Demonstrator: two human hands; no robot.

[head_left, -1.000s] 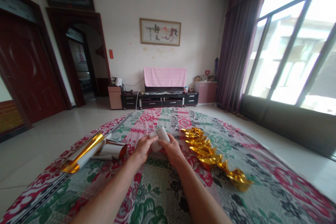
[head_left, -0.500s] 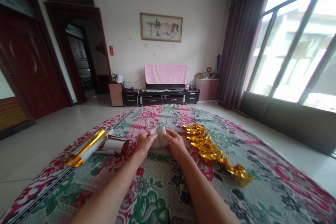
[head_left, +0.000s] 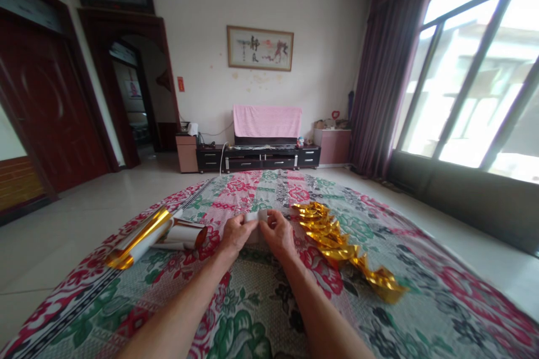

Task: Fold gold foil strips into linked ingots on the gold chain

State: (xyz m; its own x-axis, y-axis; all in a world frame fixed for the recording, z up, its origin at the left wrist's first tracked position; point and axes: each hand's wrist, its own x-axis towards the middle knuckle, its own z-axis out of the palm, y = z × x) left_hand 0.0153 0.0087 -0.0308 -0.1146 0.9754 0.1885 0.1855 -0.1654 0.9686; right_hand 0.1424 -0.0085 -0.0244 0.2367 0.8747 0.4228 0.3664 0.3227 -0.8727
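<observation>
A small folded piece of white paper (head_left: pixel 256 217) is held up between my two hands over the patterned cloth. My left hand (head_left: pixel 236 235) pinches its left side, fingers closed. On its right side, my right hand (head_left: pixel 278 234) grips with thumb and curled fingers. The lower part of the paper is partly hidden behind my thumbs. To the right of my hands lies a row of folded gold foil pieces (head_left: pixel 332 234), shaped like ingots. Left of them rest curled gold-and-white foil sheets (head_left: pixel 143 238) and a white-backed curled sheet (head_left: pixel 183 235).
The floral cloth (head_left: pixel 240 325) covers the broad rounded surface before me. Beyond it stand a low black TV cabinet (head_left: pixel 261 162) and a screen under a pink cloth (head_left: pixel 267 120). A purple curtain (head_left: pixel 379 73) and windows are at the right, a dark red door (head_left: pixel 46 101) at the left.
My fingers have shifted on the white paper, and its upper part now looks lower and shorter. My right hand is more curled. The view has tilted slightly; the foil pieces stay put.
</observation>
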